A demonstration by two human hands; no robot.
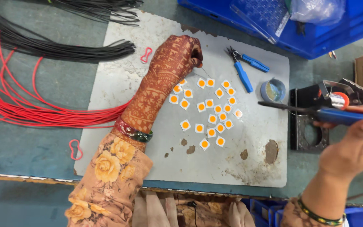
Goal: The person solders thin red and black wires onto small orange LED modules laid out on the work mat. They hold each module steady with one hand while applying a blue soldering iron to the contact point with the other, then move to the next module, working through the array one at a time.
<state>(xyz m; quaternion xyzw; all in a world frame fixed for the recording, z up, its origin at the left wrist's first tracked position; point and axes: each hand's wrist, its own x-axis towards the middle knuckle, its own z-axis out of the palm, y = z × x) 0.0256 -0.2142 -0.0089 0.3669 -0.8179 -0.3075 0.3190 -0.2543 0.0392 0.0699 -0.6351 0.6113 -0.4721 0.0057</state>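
head view, looking down on a grey work board [248, 168] lying on a green surface [22, 147]. the left hand [176, 56], patterned with henna, reaches across the board with its fingers pinched on a thin wire [204, 72] at the upper edge of a scatter of small white squares with orange centres [209, 113]; the squares lie loose near the middle of the board, some touching one another. the right hand [356, 145], raised at the right edge of the view, is clenched around the blue handle of a soldering iron [316, 112], whose dark tip points left over the board's right edge. blue-handled cutters [244, 67] rest on the board beyond the squares, with a roll of tape [273, 90] just beside them. bundles of black wires [55, 48] and red wires [30, 109] lie to the left, the red ones passing under the left forearm. a blue crate [337, 29] stands at the top right.
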